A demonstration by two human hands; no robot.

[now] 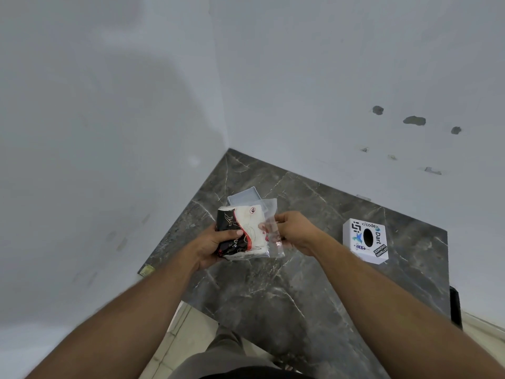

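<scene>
My left hand [218, 243] grips a soft folded packet [247, 231], black on the side near my palm and white with red lines on the other side. The thumb lies across the black part on top. The other fingers go under it, so I do not see them. The packet is in the air above the table [273, 296], a little tilted, just between my two hands.

My right hand [296, 232] is closed on the edge of a clear bag [274, 243]. The thumb and the curled fingers pinch the thin film at the side that is away from my left hand. The film is wrinkled and covers the white end of the packet; how deep the packet sits in the bag I cannot tell. The two hands are near each other but they do not touch.

Beyond my fingers, half hidden behind the packet, a clear flat tray [246, 196] lies on the table, near the corner of the walls [109, 132]. Well to the outer side of my right hand stands a white box [366, 240] with a dark oval hole in its top and stickers around the hole; one reads "Dart". The table is dark grey stone with pale veins. The walls are white, and the one beyond my right hand has some small chipped spots
</scene>
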